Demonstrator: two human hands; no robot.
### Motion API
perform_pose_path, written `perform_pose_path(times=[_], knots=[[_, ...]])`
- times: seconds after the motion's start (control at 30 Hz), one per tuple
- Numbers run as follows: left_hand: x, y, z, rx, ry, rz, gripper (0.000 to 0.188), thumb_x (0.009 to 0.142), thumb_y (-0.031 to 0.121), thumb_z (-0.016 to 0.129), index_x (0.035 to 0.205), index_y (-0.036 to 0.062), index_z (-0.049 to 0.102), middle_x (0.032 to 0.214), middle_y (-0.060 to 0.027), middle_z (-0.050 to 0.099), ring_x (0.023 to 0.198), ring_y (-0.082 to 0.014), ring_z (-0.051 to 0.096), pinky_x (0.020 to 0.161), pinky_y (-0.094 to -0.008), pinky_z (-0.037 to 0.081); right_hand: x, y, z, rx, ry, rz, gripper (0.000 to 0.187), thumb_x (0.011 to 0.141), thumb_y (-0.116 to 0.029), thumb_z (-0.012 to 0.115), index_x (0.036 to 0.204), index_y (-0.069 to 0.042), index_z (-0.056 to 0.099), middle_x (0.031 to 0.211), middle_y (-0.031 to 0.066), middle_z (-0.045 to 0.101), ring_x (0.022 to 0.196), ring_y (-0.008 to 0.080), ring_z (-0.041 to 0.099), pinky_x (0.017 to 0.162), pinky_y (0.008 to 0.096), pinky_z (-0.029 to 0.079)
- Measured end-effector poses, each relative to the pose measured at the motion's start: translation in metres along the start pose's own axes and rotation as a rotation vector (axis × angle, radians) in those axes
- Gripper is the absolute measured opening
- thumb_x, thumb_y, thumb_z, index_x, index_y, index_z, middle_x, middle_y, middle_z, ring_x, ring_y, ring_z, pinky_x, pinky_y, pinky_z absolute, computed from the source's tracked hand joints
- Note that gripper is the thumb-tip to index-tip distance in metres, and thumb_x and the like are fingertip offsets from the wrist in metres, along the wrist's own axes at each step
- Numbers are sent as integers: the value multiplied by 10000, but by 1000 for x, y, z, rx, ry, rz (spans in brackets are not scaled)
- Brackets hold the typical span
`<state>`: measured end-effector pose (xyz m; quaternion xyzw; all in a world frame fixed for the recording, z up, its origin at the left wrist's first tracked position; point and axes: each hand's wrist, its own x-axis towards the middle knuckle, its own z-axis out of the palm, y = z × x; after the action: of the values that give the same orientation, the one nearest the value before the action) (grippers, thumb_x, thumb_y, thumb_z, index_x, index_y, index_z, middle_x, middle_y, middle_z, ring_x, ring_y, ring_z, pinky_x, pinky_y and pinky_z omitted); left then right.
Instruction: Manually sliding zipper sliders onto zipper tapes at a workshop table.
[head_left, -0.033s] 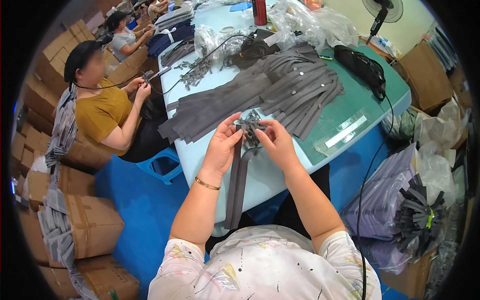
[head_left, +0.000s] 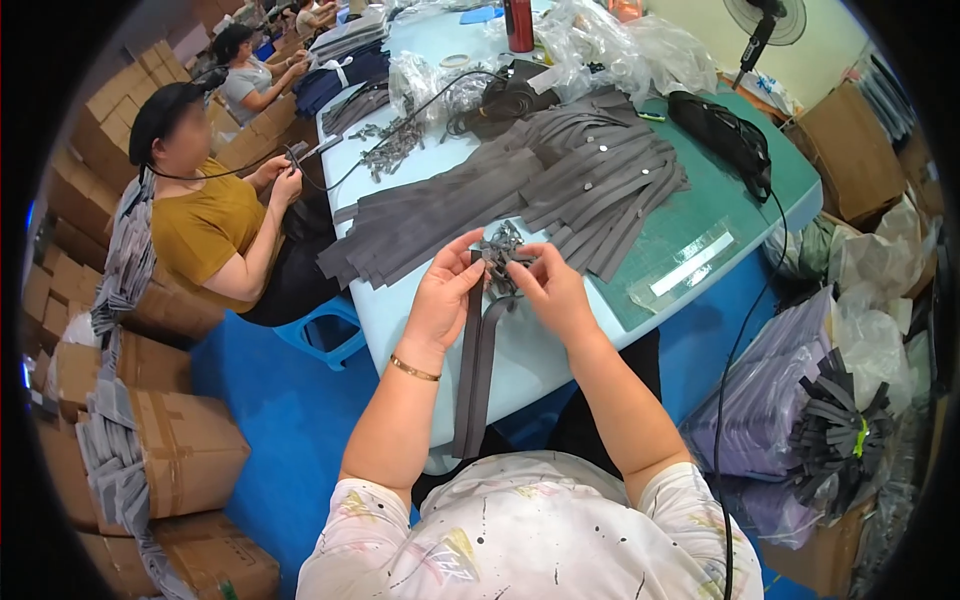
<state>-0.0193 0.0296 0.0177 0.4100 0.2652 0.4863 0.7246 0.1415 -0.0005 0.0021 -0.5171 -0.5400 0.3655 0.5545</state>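
Note:
My left hand (head_left: pixel 443 292) is closed, thumb and forefinger pinching the upper end of a dark grey zipper tape (head_left: pixel 470 385). The tape hangs down over the near table edge, and a second length curves beside it. Just right of those fingertips lies a small heap of metal zipper sliders (head_left: pixel 503 240) on the pale table. My right hand (head_left: pixel 555 293) is at the heap's right side, thumb and fingertips drawn together; whatever is between them is too small to make out. Beyond both hands, many grey zipper tapes (head_left: pixel 430 205) lie spread in overlapping layers.
More sliders (head_left: pixel 392 150) are scattered farther back, near a black cable. A green cutting mat (head_left: pixel 650 285) covers the table's right part, with a black bag (head_left: pixel 720 145) on it. At left a co-worker (head_left: pixel 215 225) sits on a blue stool (head_left: pixel 325 325). Cartons (head_left: pixel 185 450) stand beyond.
My right thumb and fingertips have shifted slightly at the slider heap. The left hand keeps its pinch on the zipper tape, whose lower end has swung a little to the right.

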Motion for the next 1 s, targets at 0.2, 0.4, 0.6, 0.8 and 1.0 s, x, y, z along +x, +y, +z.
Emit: perform_pose_path(times=[0.2,0.4,0.6,0.8,1.0], knots=[[-2,0,-3,-37,-75,88,231,872,3,524,1099,32,561,888,-50,570,820,-120,545,766,-242,458,-6,-10,1,-124,-250,148,236,859,-231,612,983,-31,606,700,23,622,596,100,591,525,233,442],[-6,6,-5,-212,-206,69,221,877,54,538,1096,48,566,822,-66,571,765,-148,547,702,-242,451,-6,-5,-1,215,-373,238,131,856,-165,618,880,-37,624,718,-14,594,620,58,556,560,193,434],[-1,0,-8,-149,-49,8,223,881,44,533,1102,44,561,855,-44,573,749,-113,546,679,-218,456,-7,3,7,289,-142,-29,148,800,-41,659,913,-18,567,810,10,590,736,49,555,620,189,439],[1,-6,-8,83,124,11,205,877,36,535,1081,29,551,901,-12,566,743,-79,539,691,-207,466,4,-6,14,612,-38,37,365,793,8,628,1112,-31,455,914,42,573,807,87,557,656,218,449],[8,-7,-12,66,152,59,204,871,23,537,1074,35,557,911,-14,574,723,-71,531,644,-193,456,19,-8,14,601,-25,162,129,829,-136,631,901,-35,595,778,-28,603,675,28,527,571,173,382]])
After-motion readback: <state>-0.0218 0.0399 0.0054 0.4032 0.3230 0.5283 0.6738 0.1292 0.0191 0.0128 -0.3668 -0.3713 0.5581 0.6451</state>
